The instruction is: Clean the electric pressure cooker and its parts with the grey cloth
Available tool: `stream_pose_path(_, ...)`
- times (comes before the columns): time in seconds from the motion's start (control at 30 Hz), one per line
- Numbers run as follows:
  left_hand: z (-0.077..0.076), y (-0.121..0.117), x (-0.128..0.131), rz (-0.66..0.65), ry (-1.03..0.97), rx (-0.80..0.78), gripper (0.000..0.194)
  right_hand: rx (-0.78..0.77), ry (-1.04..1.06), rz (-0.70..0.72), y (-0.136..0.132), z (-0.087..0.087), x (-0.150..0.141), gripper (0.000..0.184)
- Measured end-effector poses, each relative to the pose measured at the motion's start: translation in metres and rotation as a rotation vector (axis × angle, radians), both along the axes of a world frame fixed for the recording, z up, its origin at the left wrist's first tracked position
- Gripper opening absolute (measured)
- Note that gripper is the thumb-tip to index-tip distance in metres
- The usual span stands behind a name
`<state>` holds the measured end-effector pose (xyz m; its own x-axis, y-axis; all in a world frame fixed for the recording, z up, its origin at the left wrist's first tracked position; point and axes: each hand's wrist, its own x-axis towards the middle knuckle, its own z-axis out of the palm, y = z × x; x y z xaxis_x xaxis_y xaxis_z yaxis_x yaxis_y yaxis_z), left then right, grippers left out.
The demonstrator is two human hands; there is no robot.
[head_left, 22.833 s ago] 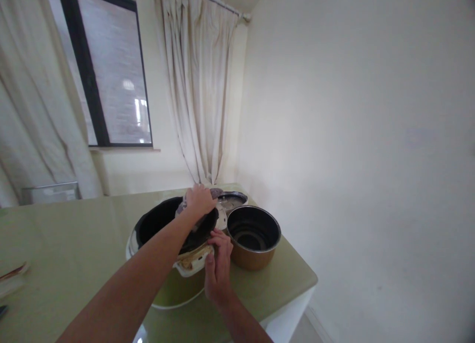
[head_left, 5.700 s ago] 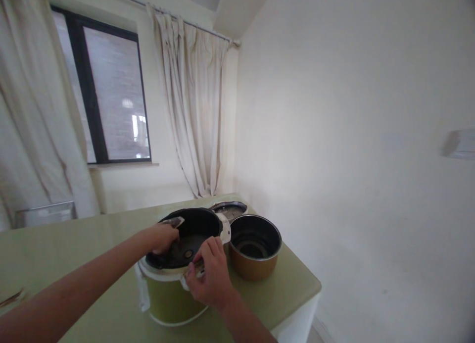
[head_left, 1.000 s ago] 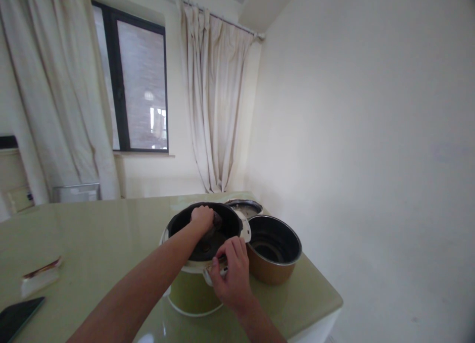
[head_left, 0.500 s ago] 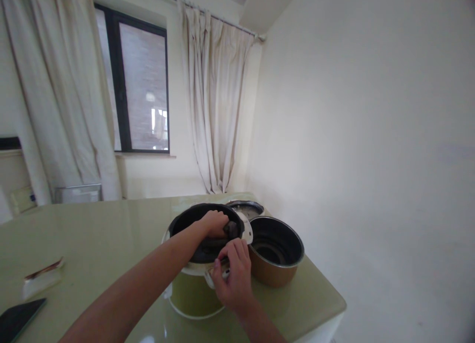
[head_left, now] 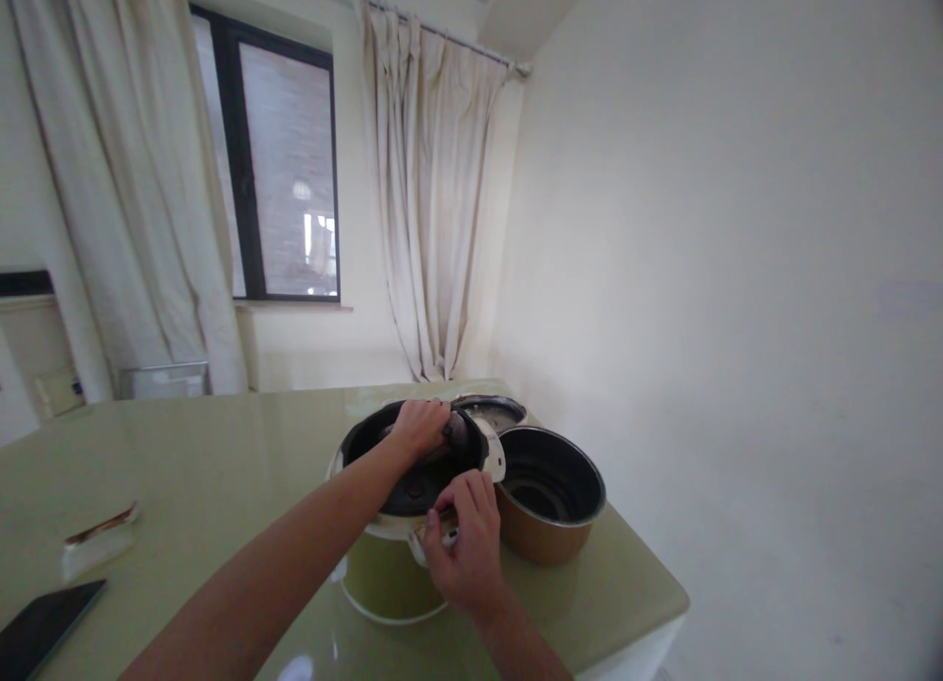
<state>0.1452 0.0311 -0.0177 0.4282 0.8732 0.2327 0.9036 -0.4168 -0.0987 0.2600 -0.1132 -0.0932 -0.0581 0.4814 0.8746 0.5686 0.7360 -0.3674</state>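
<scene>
A rice cooker body (head_left: 390, 573), pale green with a white rim and a dark inside, stands before me. Over its opening is my left hand (head_left: 421, 427), curled closed around a bunched dark grey cloth (head_left: 457, 431); part of the cloth is hidden behind the fingers. My right hand (head_left: 468, 534) is at the near right of the rim, thumb and fingers pinched on the white edge by the side lug. Just right of the cooker sits an inner pot (head_left: 541, 541), coppery brown outside and black within.
Behind the cooker lies a round lid-like piece (head_left: 495, 416) with a dark edge. On the left of the pale green table (head_left: 243, 465) are a dark flat object (head_left: 44, 622) and a small whitish packet (head_left: 95, 553). The table's right edge runs close beside the pot.
My left hand has risen with the cloth from inside the cooker toward its far right rim, showing more of the dark bottom. My right hand keeps its place on the rim.
</scene>
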Motion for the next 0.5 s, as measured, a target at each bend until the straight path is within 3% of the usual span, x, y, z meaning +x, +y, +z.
stream_pose_path(0.2,0.012,-0.005,-0.009,0.163,-0.101,0.07,0.04,0.003,-0.001,-0.009,-0.001,0.001,0.0,0.01)
stream_pose_path(0.5,0.015,-0.008,-0.009,0.248,-0.148,0.103,0.041,-0.001,-0.003,-0.01,-0.002,0.0,0.0,0.01)
